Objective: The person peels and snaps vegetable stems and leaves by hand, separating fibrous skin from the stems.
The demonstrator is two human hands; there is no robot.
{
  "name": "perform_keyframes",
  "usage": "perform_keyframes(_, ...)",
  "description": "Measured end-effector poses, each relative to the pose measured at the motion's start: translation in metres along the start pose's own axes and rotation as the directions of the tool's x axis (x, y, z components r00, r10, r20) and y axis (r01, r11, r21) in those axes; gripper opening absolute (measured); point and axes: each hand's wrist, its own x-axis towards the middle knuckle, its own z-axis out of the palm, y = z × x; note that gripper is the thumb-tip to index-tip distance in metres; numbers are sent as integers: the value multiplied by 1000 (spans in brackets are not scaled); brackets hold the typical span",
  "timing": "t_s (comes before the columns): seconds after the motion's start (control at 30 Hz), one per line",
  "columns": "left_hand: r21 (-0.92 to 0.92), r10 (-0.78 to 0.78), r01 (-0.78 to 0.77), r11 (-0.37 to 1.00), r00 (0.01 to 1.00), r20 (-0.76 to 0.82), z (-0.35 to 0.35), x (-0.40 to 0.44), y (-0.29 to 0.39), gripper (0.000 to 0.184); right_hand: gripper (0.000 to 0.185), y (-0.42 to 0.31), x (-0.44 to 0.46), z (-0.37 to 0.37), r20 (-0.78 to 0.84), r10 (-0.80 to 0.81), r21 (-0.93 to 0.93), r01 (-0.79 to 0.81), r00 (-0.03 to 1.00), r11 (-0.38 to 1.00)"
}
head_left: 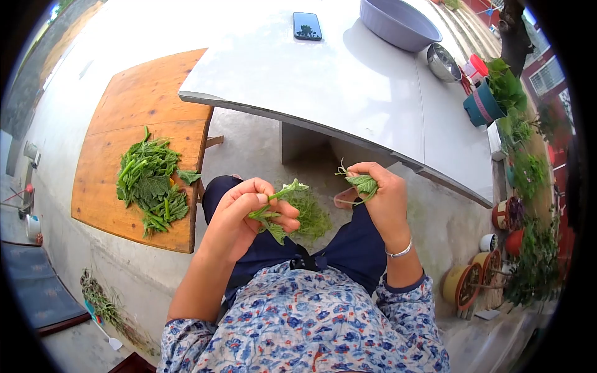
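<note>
My left hand [242, 217] is raised over my lap, its thumb and fingers pinching a green leafy stem [289, 189] with small leaves hanging below. To the right, my right hand [382, 193] is closed round a leaf with thin stringy tendrils [362, 183]. The two hands are apart. Beneath them on the ground, between my knees, lies a heap of thin green scraps [311, 214]. A pile of leafy greens and stems [151, 180] rests on the wooden table [102, 143] at the left.
Ahead stands a white-topped table [267, 74] bearing a phone [307, 26], a purple basin [398, 23] and a metal bowl [443, 62]. Potted plants line the right side, including a teal pot [482, 104]. Cut plants [102, 301] lie on the floor at lower left.
</note>
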Motion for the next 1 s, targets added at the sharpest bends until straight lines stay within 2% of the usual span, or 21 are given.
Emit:
perform_keyframes(0.03,1,-1,1,1000,1000,-4,3,1,0,12,8,0,-2,0,-7,20,54,-20,1000,998)
perform_keyframes(0.1,-24,-17,15,1000,995,-103,13,5,0,12,9,-5,-2,-6,-34,-51,269,59,998,961)
perform_keyframes(0.13,-22,-17,15,1000,995,-103,13,5,0,12,9,-11,-1,-5,-36,-52,270,60,998,961)
perform_keyframes(0.17,-34,-39,36,999,995,-89,12,5,0,13,10,-19,1,0,-40,24,325,-10,999,946)
perform_keyframes(0.27,-45,-61,58,997,995,-81,13,4,2,14,12,-35,5,-5,55,132,68,-136,990,988)
perform_keyframes(0.4,-27,-73,72,997,996,-54,10,2,3,16,17,-22,6,9,33,-138,156,131,990,979)
perform_keyframes(0.47,-31,-82,80,996,996,-42,11,0,4,16,23,-29,8,7,23,-250,4,250,968,968)
perform_keyframes(0.53,-29,-85,85,996,996,-23,11,0,3,16,19,-40,6,8,24,-233,-68,234,972,970)
perform_keyframes(0.57,17,-80,79,997,997,6,9,-1,3,15,15,-45,6,10,27,-221,-136,223,975,965)
perform_keyframes(0.6,62,-68,66,996,997,27,7,-3,4,15,10,-39,6,11,14,-304,-153,302,953,941)
perform_keyframes(0.67,182,8,-6,983,1000,-14,11,-9,5,16,7,-34,4,7,160,-225,-234,258,961,937)
perform_keyframes(0.7,259,25,-17,966,999,-28,6,-10,2,17,7,-31,2,6,172,-245,-221,280,954,934)
perform_keyframes(0.8,415,61,-35,909,997,-49,-3,-19,10,16,8,-31,2,11,165,-269,-295,308,949,904)
perform_keyframes(0.83,493,56,-28,870,998,-42,-4,-21,13,15,11,-33,1,14,103,-312,-294,328,945,898)
perform_keyframes(0.9,480,70,-36,877,996,-52,-8,-28,18,14,15,-37,-4,11,20,-343,-324,331,939,886)
perform_keyframes(0.93,469,81,-37,883,994,-74,-10,-30,20,13,18,-42,-3,11,27,-254,-74,255,967,964)
perform_keyframes(0.97,459,80,-41,887,995,-65,-10,-32,22,13,22,-47,-2,12,54,-170,186,157,984,970)
perform_keyframes(1.0,463,73,-45,885,996,-44,-7,-32,20,13,27,-60,-2,7,250,51,515,-177,967,839)
